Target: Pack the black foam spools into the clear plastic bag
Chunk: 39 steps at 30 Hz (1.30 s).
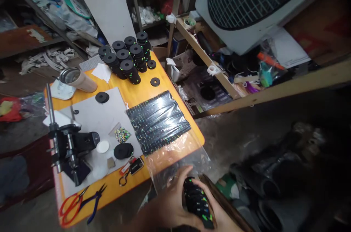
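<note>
At the lower edge, in front of the table, a short stack of black foam discs [197,202] with green and yellow bits along its edge is gripped from both sides. My left hand [171,202] is closed round its left side and my right hand [219,208] round its right. Just beyond them lies a clear plastic bag [175,153] packed with rows of similar black discs [160,120]. Its loose transparent end hangs over the table edge close to my left hand. Part of my fingers is hidden behind the stack.
Tall stacks of black discs [127,65] stand at the table's far end, near a tumbler [82,80]. A black hand press [72,144], beads [122,134], keys [123,179], scissors [70,208] and pliers [94,202] lie left. A fan [241,42] and wooden frame [263,97] are right.
</note>
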Each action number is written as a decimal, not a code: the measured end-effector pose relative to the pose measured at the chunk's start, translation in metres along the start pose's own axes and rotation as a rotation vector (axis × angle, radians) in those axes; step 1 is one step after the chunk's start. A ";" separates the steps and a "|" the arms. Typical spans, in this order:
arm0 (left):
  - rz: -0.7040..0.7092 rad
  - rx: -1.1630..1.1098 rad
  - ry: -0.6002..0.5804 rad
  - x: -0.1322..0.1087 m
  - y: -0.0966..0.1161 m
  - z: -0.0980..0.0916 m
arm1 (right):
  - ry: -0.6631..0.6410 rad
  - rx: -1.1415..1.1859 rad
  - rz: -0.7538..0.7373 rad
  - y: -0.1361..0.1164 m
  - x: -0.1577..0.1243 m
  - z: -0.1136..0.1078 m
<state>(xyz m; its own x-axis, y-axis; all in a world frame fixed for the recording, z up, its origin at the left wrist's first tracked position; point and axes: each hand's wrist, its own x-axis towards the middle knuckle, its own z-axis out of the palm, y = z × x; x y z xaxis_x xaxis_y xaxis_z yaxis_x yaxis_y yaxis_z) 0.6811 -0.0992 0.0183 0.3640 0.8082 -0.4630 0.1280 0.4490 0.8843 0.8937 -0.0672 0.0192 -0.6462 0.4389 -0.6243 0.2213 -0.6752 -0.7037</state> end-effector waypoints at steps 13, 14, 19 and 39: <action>-0.044 1.135 0.605 0.001 -0.091 0.014 | 0.051 0.252 0.068 0.026 -0.025 -0.023; -0.065 1.110 0.583 0.000 -0.086 0.010 | 0.025 0.229 0.059 0.025 -0.025 -0.024; -0.062 0.791 0.452 -0.016 -0.065 -0.008 | -0.122 0.145 -0.009 0.017 -0.018 -0.025; 0.228 0.358 0.872 -0.030 -0.035 -0.006 | -0.204 -0.016 -0.227 0.002 0.041 0.012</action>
<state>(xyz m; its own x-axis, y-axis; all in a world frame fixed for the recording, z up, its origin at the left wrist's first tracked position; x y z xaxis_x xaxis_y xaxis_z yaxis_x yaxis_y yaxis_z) 0.6599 -0.1364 0.0006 -0.3783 0.9251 -0.0325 0.4650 0.2203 0.8575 0.8584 -0.0576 -0.0034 -0.8137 0.4482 -0.3702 0.0649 -0.5628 -0.8240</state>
